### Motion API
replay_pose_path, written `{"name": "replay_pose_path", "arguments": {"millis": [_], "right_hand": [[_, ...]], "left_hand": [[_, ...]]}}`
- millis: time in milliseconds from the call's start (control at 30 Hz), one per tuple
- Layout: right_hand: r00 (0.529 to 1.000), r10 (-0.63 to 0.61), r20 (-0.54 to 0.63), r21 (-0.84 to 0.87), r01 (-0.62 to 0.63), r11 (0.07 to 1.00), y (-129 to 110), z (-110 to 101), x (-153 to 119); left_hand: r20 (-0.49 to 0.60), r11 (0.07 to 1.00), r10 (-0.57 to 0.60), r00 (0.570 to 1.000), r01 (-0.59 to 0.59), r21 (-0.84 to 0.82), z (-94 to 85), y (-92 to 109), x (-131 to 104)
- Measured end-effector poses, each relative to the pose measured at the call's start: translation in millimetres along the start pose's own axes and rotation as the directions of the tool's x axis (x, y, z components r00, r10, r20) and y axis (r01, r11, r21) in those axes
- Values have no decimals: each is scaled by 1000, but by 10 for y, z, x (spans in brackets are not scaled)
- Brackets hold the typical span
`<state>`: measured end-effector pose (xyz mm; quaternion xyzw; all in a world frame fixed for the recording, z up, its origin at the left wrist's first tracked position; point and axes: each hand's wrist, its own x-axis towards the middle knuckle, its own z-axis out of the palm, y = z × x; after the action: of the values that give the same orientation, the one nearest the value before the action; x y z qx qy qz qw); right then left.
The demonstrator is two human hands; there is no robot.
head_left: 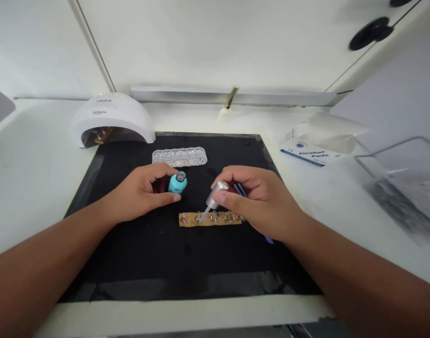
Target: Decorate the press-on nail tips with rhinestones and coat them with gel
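My left hand (149,190) grips a turquoise nail polish bottle (177,184) between thumb and fingers; its threaded neck is uncapped. Pinched in my right hand (259,195) is the silver-capped polish brush (217,195), its stem slanting down to the left. The brush tip touches or hovers just over a nail tip on a tan strip (194,223), second from the left. Several small nail tips stand along this strip, and a red spot shows on the leftmost. A slim dark blue tool (239,190) also shows behind my right fingers, mostly hidden; its kind is unclear.
The strip lies on a black mat (172,258). A clear compartment case (180,157) sits beyond my left hand. Around the mat are a white nail lamp (112,115), a gold-capped bottle (231,101), an alcohol pads box (310,150) and a blurred wire rack (401,145).
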<state>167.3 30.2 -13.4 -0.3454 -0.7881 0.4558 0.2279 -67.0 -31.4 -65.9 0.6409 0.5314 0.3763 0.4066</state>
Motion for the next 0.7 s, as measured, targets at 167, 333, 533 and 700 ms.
{"name": "replay_pose_path", "arguments": {"millis": [167, 333, 533, 700], "right_hand": [[996, 56, 70, -4, -55, 998, -20, 17, 25], [990, 98, 98, -4, -98, 995, -20, 28, 40], [994, 86, 61, -39, -84, 996, -16, 59, 64], [998, 66, -9, -76, -67, 995, -8, 66, 93]], "left_hand": [[1, 1000, -15, 1000, 15, 11, -7, 25, -6], [-4, 1000, -12, 1000, 13, 26, -12, 32, -7], [-2, 999, -30, 1000, 30, 23, -11, 30, 5], [-9, 999, -18, 1000, 18, 27, -16, 25, 2]]}}
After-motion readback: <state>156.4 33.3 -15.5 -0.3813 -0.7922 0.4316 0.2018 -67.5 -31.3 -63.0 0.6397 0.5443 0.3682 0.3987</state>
